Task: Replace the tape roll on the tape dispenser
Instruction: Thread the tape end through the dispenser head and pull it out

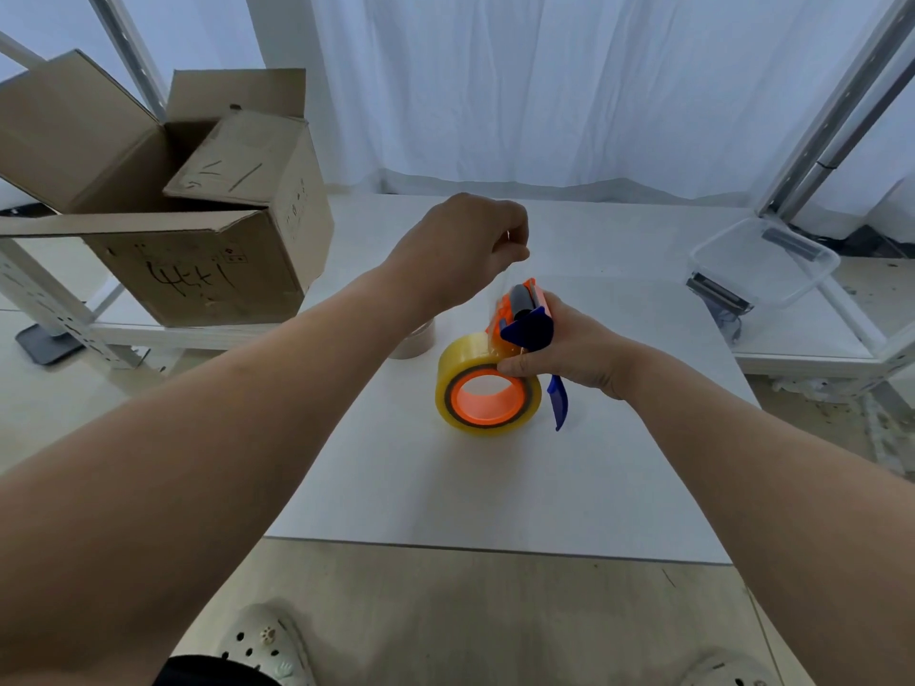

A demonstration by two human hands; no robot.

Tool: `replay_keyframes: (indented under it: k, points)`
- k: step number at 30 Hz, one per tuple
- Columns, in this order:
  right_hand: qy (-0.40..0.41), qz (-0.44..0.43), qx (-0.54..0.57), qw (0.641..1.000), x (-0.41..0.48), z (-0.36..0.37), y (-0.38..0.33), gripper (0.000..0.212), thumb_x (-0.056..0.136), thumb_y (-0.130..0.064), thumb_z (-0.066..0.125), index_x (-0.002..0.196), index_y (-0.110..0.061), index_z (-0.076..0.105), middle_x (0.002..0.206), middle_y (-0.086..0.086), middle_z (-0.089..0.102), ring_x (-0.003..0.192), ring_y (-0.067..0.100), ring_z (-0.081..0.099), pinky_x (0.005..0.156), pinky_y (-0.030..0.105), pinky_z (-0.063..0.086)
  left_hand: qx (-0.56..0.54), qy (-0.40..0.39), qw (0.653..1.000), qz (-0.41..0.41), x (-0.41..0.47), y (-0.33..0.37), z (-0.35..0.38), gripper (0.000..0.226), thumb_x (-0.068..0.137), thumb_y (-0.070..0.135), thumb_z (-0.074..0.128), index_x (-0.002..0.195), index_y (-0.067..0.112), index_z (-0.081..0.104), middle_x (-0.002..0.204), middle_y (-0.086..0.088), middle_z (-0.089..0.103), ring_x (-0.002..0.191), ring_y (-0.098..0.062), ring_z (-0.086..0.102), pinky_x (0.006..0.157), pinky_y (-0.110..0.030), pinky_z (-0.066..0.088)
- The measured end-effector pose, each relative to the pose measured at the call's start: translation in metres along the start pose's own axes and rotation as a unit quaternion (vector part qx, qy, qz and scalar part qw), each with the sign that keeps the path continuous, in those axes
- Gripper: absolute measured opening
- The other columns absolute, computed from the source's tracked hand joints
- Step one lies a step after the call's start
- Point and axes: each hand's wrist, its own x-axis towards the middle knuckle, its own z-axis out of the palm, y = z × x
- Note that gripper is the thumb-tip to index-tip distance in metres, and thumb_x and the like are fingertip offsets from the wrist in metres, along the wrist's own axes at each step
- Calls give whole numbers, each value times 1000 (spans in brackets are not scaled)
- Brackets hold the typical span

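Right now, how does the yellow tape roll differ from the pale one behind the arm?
The yellow tape roll sits on the orange dispenser, gripped by the right hand; the pale roll lies loose on the table. The yellow roll shows fully; the pale one is mostly hidden. Both are round.

I'm looking at a makeshift packing workspace: white table [495,487], white curtains [544,91], metal framing [841,106], an open cardboard box [198,215].
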Motion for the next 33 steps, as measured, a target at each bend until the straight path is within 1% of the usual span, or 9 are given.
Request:
replay_keyframes:
  k: [4,10,13,18,21,23,27,30,33]
  points:
    - [-5,-3,-8,1000,0,2,-2,86,71,-22,80,140,-22,28,118,-6,49,111,21,48,82,30,46,-13,-6,1000,-3,1,0,0,16,91,23,57,98,10,64,91,-6,70,84,-20,64,83,-35,52]
    - [-19,-10,-26,999,0,3,-6,82,70,-23,80,136,-22,32,119,-4,52,111,23,50,81,30,50,-5,-8,1000,-4,2,-2,0,16,92,23,56,97,10,64,90,-4,69,82,-18,63,80,-31,50]
    - [-29,-14,-35,999,-1,4,-9,81,70,-22,80,135,-23,32,119,-4,51,112,23,50,82,30,50,-3,-10,1000,-3,2,-4,0,16,91,23,56,97,10,64,90,-5,70,82,-19,64,82,-34,52]
    - [-40,-2,-26,999,-1,3,-12,82,70,-24,80,137,-22,32,127,2,52,116,27,50,89,37,53,-9,0,1000,11,3,-4,-1,16,92,23,56,96,9,64,88,-4,68,82,-20,63,82,-36,52]
    - [-56,-4,-21,998,-2,1,-15,81,72,-20,79,137,-23,31,122,-2,51,113,24,49,83,31,50,-12,4,1000,5,3,-8,0,14,92,22,56,95,10,63,83,0,64,79,-19,62,80,-33,52]
    - [-70,-4,-18,997,-4,1,-16,80,73,-18,78,137,-24,29,118,-6,49,111,20,48,80,26,46,-15,4,1000,-6,2,-15,1,13,91,21,56,94,10,63,81,-1,65,76,-18,60,78,-34,51]
    - [-80,-6,-23,996,-5,4,-19,83,74,-18,77,140,-25,27,115,-7,50,110,19,48,79,24,46,-20,0,999,-31,0,-27,1,14,91,22,57,94,10,63,79,0,65,74,-17,59,80,-37,52]
    - [-81,-12,-25,996,-4,4,-22,84,74,-18,77,140,-25,27,104,-17,49,100,14,50,71,16,45,-27,3,998,-49,0,-30,-1,15,91,21,57,95,8,63,79,-1,65,76,-19,62,81,-38,53]
    - [-78,-12,-27,997,-3,4,-22,84,73,-18,78,139,-25,27,102,-19,49,95,12,51,71,16,46,-22,3,999,-49,1,-25,-3,15,90,21,57,94,8,63,79,-2,66,76,-18,61,81,-37,52]
